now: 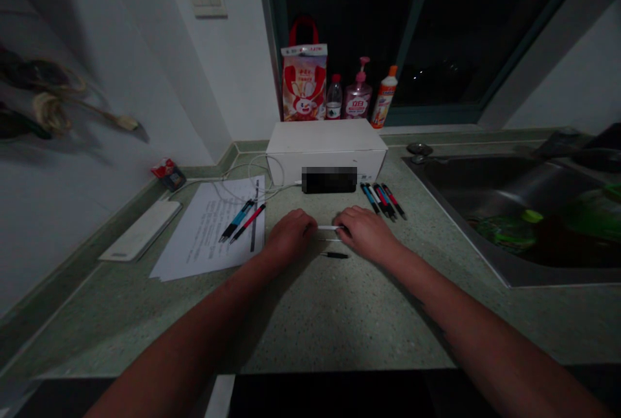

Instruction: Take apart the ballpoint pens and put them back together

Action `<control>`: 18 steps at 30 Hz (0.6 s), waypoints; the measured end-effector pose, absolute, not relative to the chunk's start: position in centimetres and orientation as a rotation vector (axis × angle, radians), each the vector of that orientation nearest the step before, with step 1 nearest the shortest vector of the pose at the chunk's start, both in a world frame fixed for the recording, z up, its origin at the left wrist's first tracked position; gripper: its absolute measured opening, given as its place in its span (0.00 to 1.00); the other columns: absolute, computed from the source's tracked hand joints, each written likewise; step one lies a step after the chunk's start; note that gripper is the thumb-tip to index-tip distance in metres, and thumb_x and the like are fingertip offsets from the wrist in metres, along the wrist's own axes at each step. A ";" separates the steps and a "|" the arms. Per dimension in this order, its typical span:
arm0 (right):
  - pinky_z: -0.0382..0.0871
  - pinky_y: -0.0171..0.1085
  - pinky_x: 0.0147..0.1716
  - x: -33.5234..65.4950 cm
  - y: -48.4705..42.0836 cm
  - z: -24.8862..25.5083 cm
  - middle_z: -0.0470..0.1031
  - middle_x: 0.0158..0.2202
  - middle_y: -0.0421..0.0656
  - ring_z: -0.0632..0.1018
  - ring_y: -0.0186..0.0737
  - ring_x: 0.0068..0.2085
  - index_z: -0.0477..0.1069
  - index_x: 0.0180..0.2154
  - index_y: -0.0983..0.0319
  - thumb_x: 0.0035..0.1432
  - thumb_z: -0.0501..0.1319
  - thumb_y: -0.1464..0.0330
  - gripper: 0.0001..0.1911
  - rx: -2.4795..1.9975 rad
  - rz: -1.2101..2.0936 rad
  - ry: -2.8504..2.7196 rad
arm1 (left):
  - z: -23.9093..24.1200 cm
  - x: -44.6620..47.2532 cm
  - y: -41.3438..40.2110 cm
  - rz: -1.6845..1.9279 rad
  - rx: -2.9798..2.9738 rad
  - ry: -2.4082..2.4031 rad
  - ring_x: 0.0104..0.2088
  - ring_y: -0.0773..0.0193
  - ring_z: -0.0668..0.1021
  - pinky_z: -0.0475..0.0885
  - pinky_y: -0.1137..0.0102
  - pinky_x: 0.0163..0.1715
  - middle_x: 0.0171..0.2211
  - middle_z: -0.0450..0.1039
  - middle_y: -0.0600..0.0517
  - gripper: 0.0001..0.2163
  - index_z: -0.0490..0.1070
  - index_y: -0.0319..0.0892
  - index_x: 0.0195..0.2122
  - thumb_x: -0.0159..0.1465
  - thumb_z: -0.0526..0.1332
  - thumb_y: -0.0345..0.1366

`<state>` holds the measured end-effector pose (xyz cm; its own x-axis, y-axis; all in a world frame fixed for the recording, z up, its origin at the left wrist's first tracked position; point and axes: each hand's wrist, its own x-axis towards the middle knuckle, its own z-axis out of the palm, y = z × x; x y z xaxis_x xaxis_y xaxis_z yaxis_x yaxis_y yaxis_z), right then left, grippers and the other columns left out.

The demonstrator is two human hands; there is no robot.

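Between my two hands, just above the counter, runs a white pen barrel [328, 228]. My left hand [292, 235] is closed on its left end, and my right hand [365, 231] pinches the right end. Below the barrel a thin pale pen refill [330, 240] lies on the counter. Nearer to me is a short black pen part [336, 255] with a thin tip. To the left, a blue pen [237, 220] and a red pen [248, 223] rest on printed sheets [194, 243]. Several blue, white and red pens [382, 200] lie in a row beyond my right hand.
A black phone [328, 182] on a white cable leans against a white box [325, 143]. At the left lies a white power bank [140, 233]. A steel sink [466, 230] with green bottles inside takes up the right. Bottles and a red bag [305, 85] stand behind the box.
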<state>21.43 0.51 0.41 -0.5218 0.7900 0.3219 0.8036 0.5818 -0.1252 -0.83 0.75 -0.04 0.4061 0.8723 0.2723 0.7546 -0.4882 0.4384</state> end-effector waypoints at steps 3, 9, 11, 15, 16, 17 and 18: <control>0.62 0.39 0.41 21.3 0.4 0.6 0.78 0.35 0.45 0.75 0.43 0.40 0.76 0.37 0.62 0.62 0.60 0.71 0.05 -1.282 0.023 -2.468 | -0.2 -0.9 0.8 0.787 2.338 1.434 0.37 0.61 0.76 0.70 0.67 0.38 0.34 0.75 0.51 0.04 0.76 0.43 0.33 0.64 0.61 0.30; 0.63 0.38 0.37 21.1 0.1 0.7 0.78 0.40 0.48 0.76 0.44 0.39 0.71 0.47 0.62 0.61 0.57 0.73 0.13 -1.345 0.132 -2.359 | -0.5 -1.0 0.9 1.035 2.115 1.464 0.33 0.63 0.76 0.72 0.68 0.35 0.34 0.75 0.52 0.05 0.75 0.42 0.40 0.63 0.64 0.34; 0.63 0.38 0.35 21.1 0.1 0.7 0.79 0.40 0.49 0.77 0.44 0.37 0.69 0.52 0.63 0.60 0.56 0.73 0.17 -1.408 0.142 -2.289 | -0.4 -1.0 0.7 1.001 2.175 1.428 0.34 0.62 0.77 0.73 0.67 0.36 0.35 0.75 0.51 0.08 0.75 0.41 0.42 0.62 0.65 0.33; 0.61 0.38 0.32 21.1 0.0 1.0 0.79 0.36 0.48 0.78 0.45 0.34 0.71 0.46 0.63 0.64 0.54 0.67 0.12 -1.525 0.136 -2.194 | 0.3 -0.7 0.2 0.644 2.468 1.255 0.38 0.59 0.77 0.71 0.65 0.39 0.35 0.76 0.49 0.03 0.77 0.42 0.36 0.61 0.65 0.31; 0.61 0.38 0.31 21.1 0.0 1.1 0.79 0.36 0.48 0.78 0.45 0.34 0.71 0.45 0.62 0.66 0.53 0.65 0.12 -1.546 0.120 -2.187 | 0.5 -0.6 0.1 0.566 2.517 1.226 0.38 0.58 0.76 0.71 0.65 0.39 0.35 0.75 0.49 0.03 0.77 0.42 0.35 0.61 0.64 0.31; 0.60 0.38 0.31 21.1 -0.1 1.2 0.80 0.36 0.48 0.79 0.46 0.34 0.72 0.44 0.62 0.67 0.53 0.64 0.12 -1.562 0.102 -2.185 | 0.7 -0.5 0.0 0.511 2.553 1.212 0.38 0.58 0.76 0.71 0.65 0.39 0.35 0.75 0.48 0.03 0.77 0.42 0.34 0.61 0.63 0.30; 0.61 0.38 0.31 21.1 -0.1 1.3 0.80 0.36 0.49 0.79 0.46 0.35 0.72 0.45 0.62 0.68 0.52 0.63 0.13 -1.573 0.087 -2.187 | 0.9 -0.4 0.0 0.473 2.582 1.210 0.38 0.58 0.76 0.71 0.65 0.40 0.35 0.75 0.48 0.04 0.77 0.42 0.33 0.62 0.62 0.29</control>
<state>21.14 -0.11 1.26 -0.2543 0.9147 0.3140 0.8867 0.3501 -0.3018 -0.41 0.00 0.86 0.6022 0.7769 0.1840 0.6955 -0.6236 0.3570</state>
